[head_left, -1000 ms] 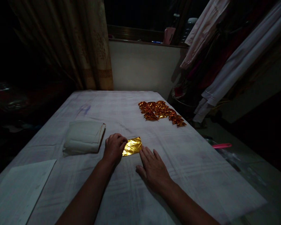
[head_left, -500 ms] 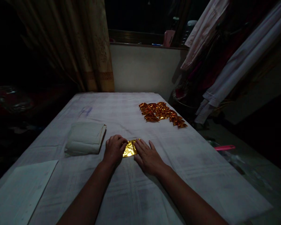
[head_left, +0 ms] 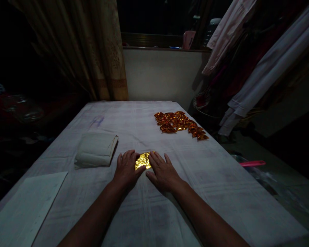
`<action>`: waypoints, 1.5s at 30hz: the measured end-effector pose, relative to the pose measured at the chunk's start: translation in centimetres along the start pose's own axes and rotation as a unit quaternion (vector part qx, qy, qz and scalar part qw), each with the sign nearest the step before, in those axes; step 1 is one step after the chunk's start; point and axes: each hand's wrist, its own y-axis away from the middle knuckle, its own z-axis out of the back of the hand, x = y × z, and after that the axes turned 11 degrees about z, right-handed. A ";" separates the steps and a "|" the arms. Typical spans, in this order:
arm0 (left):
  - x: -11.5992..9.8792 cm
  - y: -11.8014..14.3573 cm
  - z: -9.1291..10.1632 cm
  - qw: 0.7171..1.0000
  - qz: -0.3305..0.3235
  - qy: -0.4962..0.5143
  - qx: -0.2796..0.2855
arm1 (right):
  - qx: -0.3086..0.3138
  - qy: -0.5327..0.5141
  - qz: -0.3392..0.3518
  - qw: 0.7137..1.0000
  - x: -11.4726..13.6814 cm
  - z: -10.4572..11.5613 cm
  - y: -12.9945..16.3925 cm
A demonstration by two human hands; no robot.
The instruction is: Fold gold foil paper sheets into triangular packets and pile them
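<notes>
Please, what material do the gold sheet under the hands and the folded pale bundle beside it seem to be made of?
The gold sheet looks like thin metallic foil or foil-coated paper: it is shiny, bright and finely creased. The folded pale bundle looks like matte cloth or soft paper, cream-coloured, with soft layered edges; the dim light leaves this open. Both the left hand and the right hand press flat on the sheet.

Left hand [head_left: 127,168] and right hand [head_left: 162,170] press flat on a gold foil sheet [head_left: 143,160] on the cloth-covered table [head_left: 221,185].

Crinkled gold foil sheet [head_left: 143,160] flat on cloth, btwn both hands.
</notes>
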 end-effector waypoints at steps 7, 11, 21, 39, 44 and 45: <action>2.7 0.8 1.1 1.000 -0.007 -0.013 0.001 | -0.003 0.004 0.002 1.000 0.0 0.0 0.1; 2.2 1.8 1.8 0.997 -0.044 0.017 -0.061 | -0.009 -0.001 -0.001 1.000 0.0 -0.2 0.1; -1.3 1.9 2.8 0.989 -0.134 -0.060 0.005 | -0.102 -0.048 0.014 0.994 -0.5 -0.4 0.5; -0.1 1.5 2.3 0.993 -0.111 0.021 -0.030 | -0.218 -0.076 -0.003 0.973 -2.0 -0.7 0.5; 0.2 1.2 2.2 0.996 -0.055 0.059 -0.030 | -0.220 -0.074 -0.040 0.972 -2.0 -0.5 0.3; 0.2 1.1 2.2 0.996 -0.051 0.062 -0.030 | -0.219 -0.071 -0.048 0.972 -2.0 -0.4 0.2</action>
